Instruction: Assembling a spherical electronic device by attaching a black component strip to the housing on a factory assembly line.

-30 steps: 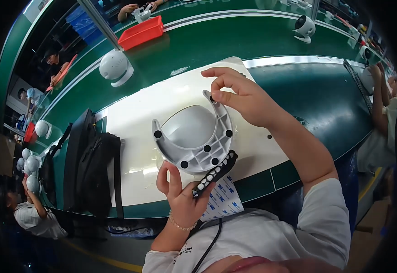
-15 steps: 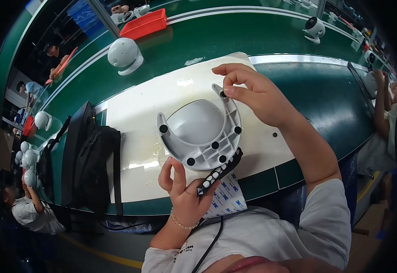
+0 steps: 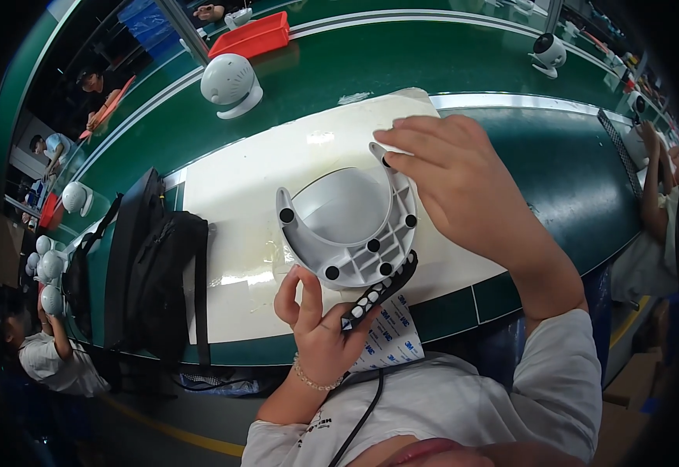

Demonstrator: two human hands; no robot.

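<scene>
One white unit [image 3: 338, 204] lies base-up on the cream board [image 3: 238, 194].
It sits well in from the board's left edge, between my left hand [image 3: 324, 338] and right hand [image 3: 464, 187]. My left grips a black strip [image 3: 378, 293] with white ovals, its fingertips at the unit's near rim; my right, fingers loosely bent, is at the black dot [image 3: 387, 161] on the far-right prong [image 3: 377, 152].

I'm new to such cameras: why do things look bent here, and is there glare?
Head view: the green counter bows at its edges, likely the fisheye lens; same head view: glare patches lie on the white board between black bag and white stand.
</scene>
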